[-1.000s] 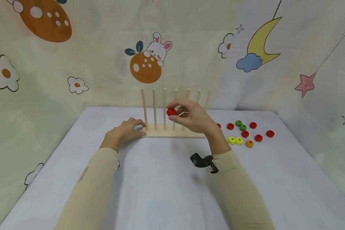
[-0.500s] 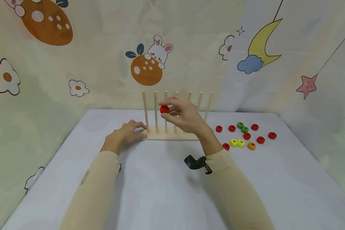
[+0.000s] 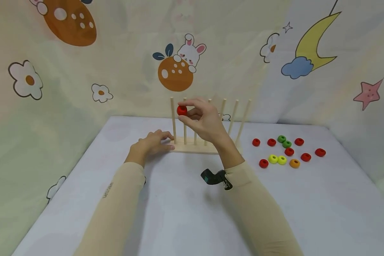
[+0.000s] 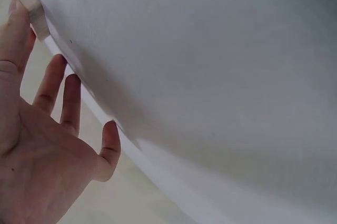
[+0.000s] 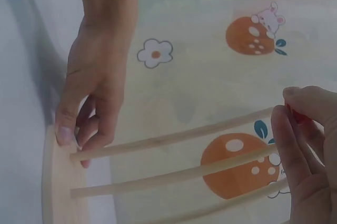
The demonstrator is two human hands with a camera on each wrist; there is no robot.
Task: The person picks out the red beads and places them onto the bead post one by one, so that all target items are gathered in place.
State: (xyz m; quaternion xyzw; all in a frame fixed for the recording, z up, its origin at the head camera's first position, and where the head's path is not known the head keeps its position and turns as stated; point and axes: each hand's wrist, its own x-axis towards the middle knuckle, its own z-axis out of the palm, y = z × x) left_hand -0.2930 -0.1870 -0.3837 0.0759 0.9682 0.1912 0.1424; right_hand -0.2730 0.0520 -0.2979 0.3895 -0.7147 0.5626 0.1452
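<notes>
A wooden stand [image 3: 195,149] with a row of upright pegs sits near the back of the table. My left hand [image 3: 149,144] grips the left end of its base, thumb in front and index finger behind. The base end [image 4: 38,18] also shows between thumb and finger in the left wrist view. Between thumb and fingertips my right hand [image 3: 206,121] pinches a red bead [image 3: 181,110], raised near the tops of the two leftmost pegs. In the right wrist view the bead [image 5: 299,115] is mostly covered by fingers, right at the tip of the end peg [image 5: 174,139].
Right of the stand lie loose beads: several red ones [image 3: 289,152], two green ones [image 3: 286,144], two yellow ones [image 3: 273,159] and an orange one [image 3: 294,163]. A patterned cloth [image 3: 131,64] hangs behind the white table [image 3: 179,206].
The right hand has carried the red bead left and upward, from the middle pegs to near the tops of the leftmost ones. The left hand keeps its grip on the base. The head view has shifted slightly.
</notes>
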